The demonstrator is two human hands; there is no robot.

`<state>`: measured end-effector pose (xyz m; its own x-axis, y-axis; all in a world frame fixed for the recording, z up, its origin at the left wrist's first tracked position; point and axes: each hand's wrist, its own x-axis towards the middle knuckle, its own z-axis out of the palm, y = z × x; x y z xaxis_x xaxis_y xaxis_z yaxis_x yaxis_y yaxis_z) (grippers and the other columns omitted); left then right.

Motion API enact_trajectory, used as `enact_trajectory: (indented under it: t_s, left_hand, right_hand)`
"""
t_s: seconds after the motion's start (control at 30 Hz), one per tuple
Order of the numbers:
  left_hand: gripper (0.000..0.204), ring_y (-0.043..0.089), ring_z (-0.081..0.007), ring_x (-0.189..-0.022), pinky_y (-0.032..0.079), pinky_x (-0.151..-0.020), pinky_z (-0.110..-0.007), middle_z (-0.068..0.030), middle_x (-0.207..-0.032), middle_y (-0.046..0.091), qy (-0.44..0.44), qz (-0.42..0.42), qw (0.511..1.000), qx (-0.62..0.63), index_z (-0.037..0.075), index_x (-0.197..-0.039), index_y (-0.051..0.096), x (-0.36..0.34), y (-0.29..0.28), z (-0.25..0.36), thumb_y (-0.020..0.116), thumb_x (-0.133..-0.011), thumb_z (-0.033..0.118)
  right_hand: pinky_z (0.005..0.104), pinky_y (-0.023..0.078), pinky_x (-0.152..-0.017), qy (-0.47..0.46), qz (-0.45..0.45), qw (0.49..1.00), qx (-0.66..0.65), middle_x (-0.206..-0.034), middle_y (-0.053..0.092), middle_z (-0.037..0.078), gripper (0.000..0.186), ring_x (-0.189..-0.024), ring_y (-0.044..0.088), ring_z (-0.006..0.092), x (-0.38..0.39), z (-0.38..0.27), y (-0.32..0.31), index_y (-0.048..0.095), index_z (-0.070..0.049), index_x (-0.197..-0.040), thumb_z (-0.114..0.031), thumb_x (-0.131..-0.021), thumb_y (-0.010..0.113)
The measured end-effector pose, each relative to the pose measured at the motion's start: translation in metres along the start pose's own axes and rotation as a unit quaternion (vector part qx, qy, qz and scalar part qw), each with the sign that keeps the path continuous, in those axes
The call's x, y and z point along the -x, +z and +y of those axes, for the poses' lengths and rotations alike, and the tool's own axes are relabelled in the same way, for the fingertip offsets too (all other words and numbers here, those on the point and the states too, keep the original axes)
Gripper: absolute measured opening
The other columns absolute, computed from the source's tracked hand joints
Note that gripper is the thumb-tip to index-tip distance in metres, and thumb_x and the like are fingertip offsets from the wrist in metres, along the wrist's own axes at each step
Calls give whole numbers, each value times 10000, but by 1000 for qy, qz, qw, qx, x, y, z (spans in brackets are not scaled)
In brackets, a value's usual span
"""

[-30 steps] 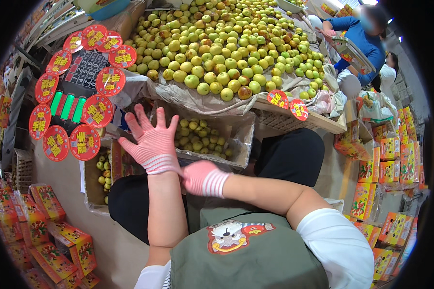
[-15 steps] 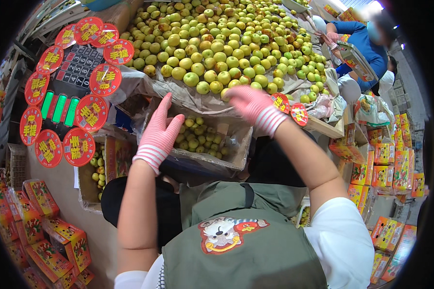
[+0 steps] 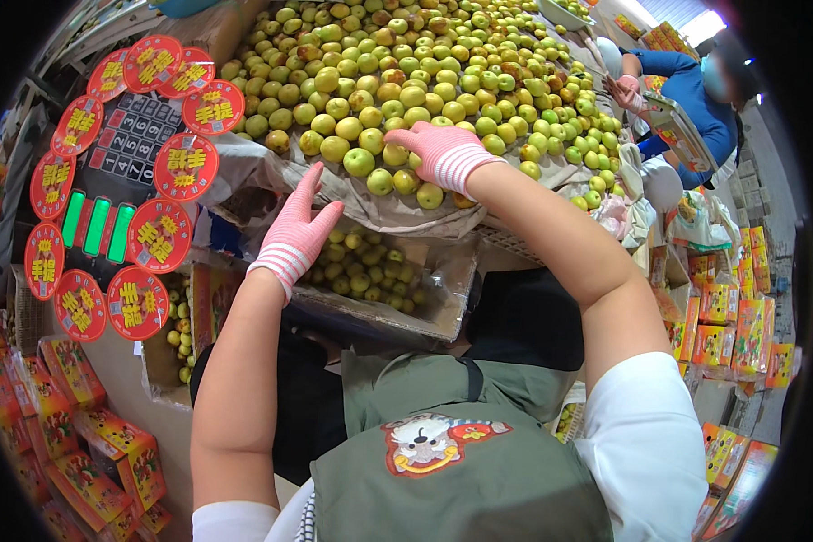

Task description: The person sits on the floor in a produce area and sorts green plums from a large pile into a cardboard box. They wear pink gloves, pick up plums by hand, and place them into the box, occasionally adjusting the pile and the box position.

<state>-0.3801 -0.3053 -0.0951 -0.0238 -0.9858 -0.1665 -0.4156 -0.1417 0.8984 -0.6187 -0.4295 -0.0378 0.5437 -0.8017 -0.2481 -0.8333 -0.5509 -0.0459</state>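
Reaching flat over the green fruit pile (image 3: 406, 72), right hand (image 3: 443, 149) spread, left hand (image 3: 298, 230) open.

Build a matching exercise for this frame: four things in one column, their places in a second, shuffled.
1. Left hand
2. Right hand
3. Scale
4. Other person

A. On the fruit pile, palm down
B. Far right, beyond the pile
C. Left, ringed by red round tags
D. Open, fingers spread, above the box of fruit

Pairs: 1-D, 2-A, 3-C, 4-B
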Motion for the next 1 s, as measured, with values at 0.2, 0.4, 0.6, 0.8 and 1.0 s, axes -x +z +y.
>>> enact_trajectory:
  t_s: [0.2,0.4,0.6,0.8,1.0]
  left_hand:
    - [750,605,-202,-1084,494,-919,-338,-158,-1479,472,-67,-34,992,99,220,-1594,220,-10,9,-11,636,-974,291]
    - [603,636,-203,-963,572,-789,-373,-77,-1224,547,-201,-6,891,407,213,-1497,348,-3,17,39,594,-982,408]
    - [625,650,-251,-1075,599,-892,-482,-128,-1314,576,-188,-141,671,703,175,-1440,410,7,22,36,499,-984,594]
    - [501,680,-222,-934,646,-674,-357,-72,-1022,646,-202,-125,653,719,35,-1137,610,9,13,0,617,-956,501]
    - [369,678,-230,-960,651,-673,-363,-68,-1121,664,-125,-140,665,722,126,-1161,625,8,-1,8,625,-969,441]
  right_hand:
    - [468,548,-891,-18,-97,994,48,-1257,595,129,534,-1120,644,325,-19,-21,6,525,-296,-1354,-110,-864,628]
    - [430,514,-947,-62,16,989,-136,-1223,622,156,546,-1118,616,360,-11,-5,9,527,-174,-1338,-288,-838,712]
    - [418,468,-1020,-150,118,894,-406,-1275,577,237,542,-1174,568,403,36,-73,20,531,-60,-1361,-312,-898,656]
    - [391,470,-1029,8,177,942,-285,-1302,600,181,503,-1183,590,324,28,60,6,563,-104,-1370,-328,-924,630]
    - [448,423,-1091,248,5,962,-113,-1412,470,306,873,-1306,499,418,44,190,47,388,-37,-1491,-589,-856,622]
